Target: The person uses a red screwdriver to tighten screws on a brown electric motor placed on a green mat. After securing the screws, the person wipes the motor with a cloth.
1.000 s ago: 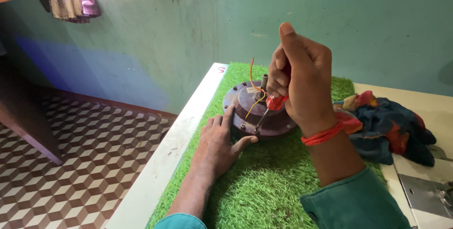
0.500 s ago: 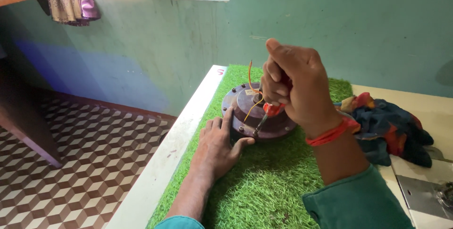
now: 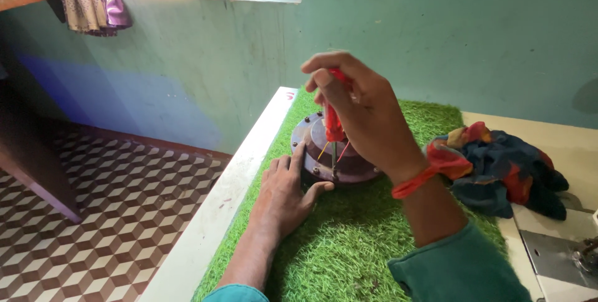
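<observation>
While my left hand [image 3: 283,193] lies spread against the one round metal housing [image 3: 336,149], my right hand [image 3: 361,115] grips one red-handled screwdriver [image 3: 333,121] above it.

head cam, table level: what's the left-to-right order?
Patterned floor tiles → white table edge → left hand flat on the green turf mat → round metal motor housing → right hand holding the red-handled screwdriver → bundled multicoloured cloth → grey metal plate.

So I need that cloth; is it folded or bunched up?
Bunched up: the multicoloured cloth lies crumpled in uneven folds beside the green mat.
</observation>
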